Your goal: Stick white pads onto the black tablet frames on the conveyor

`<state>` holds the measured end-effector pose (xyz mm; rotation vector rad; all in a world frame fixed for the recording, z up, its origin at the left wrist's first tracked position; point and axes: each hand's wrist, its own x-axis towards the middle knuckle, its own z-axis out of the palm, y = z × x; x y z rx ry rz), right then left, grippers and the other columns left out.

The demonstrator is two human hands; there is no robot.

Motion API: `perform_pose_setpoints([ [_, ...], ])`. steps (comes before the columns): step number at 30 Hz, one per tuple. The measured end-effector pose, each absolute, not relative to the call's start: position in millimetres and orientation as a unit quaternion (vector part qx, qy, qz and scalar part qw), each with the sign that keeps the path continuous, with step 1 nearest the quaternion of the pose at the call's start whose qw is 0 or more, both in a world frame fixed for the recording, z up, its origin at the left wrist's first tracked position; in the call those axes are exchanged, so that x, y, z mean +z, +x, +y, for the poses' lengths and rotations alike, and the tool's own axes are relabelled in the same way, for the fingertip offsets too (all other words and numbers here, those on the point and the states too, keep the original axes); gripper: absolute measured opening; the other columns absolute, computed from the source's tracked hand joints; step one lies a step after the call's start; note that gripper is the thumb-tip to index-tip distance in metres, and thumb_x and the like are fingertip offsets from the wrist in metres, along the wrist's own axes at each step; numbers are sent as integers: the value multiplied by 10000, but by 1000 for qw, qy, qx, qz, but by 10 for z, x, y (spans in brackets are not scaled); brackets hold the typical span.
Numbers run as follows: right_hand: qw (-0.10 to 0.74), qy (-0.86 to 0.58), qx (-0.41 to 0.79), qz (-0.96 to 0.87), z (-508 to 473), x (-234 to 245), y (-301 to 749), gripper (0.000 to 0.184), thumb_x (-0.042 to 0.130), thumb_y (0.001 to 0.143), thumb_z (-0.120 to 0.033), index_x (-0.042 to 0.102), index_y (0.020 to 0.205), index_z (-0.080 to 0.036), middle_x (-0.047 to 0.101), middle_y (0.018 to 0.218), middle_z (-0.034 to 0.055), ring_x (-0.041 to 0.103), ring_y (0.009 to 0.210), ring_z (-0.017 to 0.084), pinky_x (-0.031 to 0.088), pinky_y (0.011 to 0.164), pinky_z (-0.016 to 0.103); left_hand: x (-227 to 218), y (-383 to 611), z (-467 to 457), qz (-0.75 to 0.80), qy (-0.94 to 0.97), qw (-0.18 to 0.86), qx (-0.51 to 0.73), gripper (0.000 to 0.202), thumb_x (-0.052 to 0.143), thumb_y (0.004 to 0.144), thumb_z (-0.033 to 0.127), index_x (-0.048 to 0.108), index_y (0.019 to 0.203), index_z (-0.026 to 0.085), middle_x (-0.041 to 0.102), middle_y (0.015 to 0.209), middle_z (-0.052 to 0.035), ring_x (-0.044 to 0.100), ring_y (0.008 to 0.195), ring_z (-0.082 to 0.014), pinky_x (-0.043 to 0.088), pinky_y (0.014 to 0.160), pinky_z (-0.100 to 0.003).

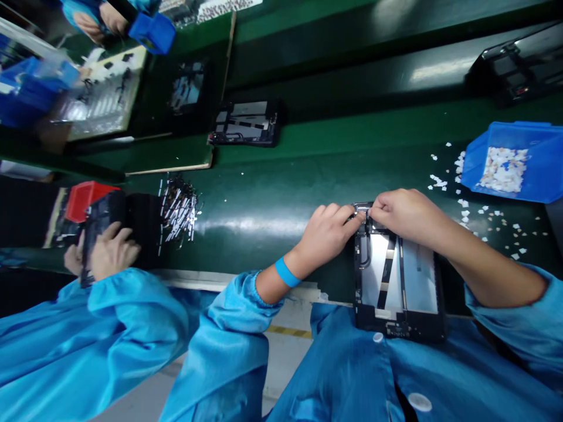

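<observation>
An opened tablet (420, 269) with its inner parts bare lies in front of me, its near end over the bench edge by my lap. Its silvery inner plates and a dark slanting ribbon cable (387, 272) face up. At the far left corner of the tablet, my left hand (328, 234) is closed, thumb and fingertips against the edge. My right hand (402, 214) pinches close beside it, over the same far end. Whatever small piece lies between the fingertips is hidden.
A blue bin (539, 170) of small white pieces stands at right, with loose pieces scattered near it. More opened tablets (248, 123) lie farther back. Thin strips (180, 211) are piled at left. A co-worker's hands (112, 252) hold a dark device beside a red bin (88, 199).
</observation>
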<state>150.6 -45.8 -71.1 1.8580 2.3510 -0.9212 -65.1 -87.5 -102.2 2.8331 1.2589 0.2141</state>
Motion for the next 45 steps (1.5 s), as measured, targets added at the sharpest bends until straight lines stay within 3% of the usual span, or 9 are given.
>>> perform_pose_setpoints([
  [6, -142, 549, -241, 788, -661, -941, 1697, 205, 562, 966, -268, 757, 928, -217, 765, 906, 40, 677, 821, 201, 439, 720, 310, -936, -699, -741, 400, 909, 97, 68, 331, 483, 1081, 233, 702, 1322, 289, 730, 1201, -49, 604, 980, -212, 432, 819, -352],
  [9, -202, 479, -198, 831, -752, -1080, 1787, 281, 509, 1023, -255, 768, 1127, -230, 752, 1042, 69, 680, 967, 211, 493, 841, 316, -964, -794, -685, 375, 908, 145, 118, 355, 478, 1063, 177, 711, 1312, 276, 737, 1248, -47, 642, 1035, -197, 465, 884, -349],
  [14, -155, 422, -122, 885, -827, -1177, 1837, 406, 463, 1045, -200, 696, 1359, -308, 696, 1028, 64, 616, 942, 221, 483, 824, 325, -997, -906, -630, 380, 886, 154, 218, 356, 453, 1041, 111, 727, 1247, 208, 774, 1205, -62, 682, 1102, -175, 490, 948, -352],
  [20, -63, 382, -66, 920, -818, -1041, 1814, 471, 490, 989, -131, 638, 1424, -233, 660, 1014, 110, 541, 889, 253, 423, 682, 328, -892, -844, -694, 397, 903, 90, 136, 321, 484, 1068, 210, 739, 1259, 243, 769, 1231, -59, 649, 1034, -205, 480, 886, -363],
  [26, -105, 367, -119, 916, -797, -1145, 1904, 456, 438, 1035, -163, 622, 1445, -234, 672, 1104, 107, 571, 940, 236, 473, 837, 342, -882, -791, -755, 397, 911, 66, 95, 334, 471, 1080, 235, 728, 1292, 254, 759, 1223, -73, 624, 997, -204, 463, 846, -349],
  [36, -75, 352, -81, 930, -805, -1172, 1947, 485, 452, 1008, -107, 601, 1461, -198, 675, 1139, 119, 557, 919, 240, 461, 771, 328, -1056, -762, -710, 411, 896, 117, 122, 342, 474, 1062, 190, 736, 1276, 240, 762, 1268, -55, 640, 1060, -195, 474, 930, -346],
  [45, -106, 339, -85, 931, -790, -1212, 1964, 485, 418, 1017, -98, 608, 1455, -183, 698, 1149, 120, 598, 949, 236, 512, 865, 349, -964, -738, -734, 370, 926, 30, 69, 352, 453, 1095, 259, 677, 1367, 271, 741, 1245, -78, 596, 1010, -223, 420, 811, -369],
])
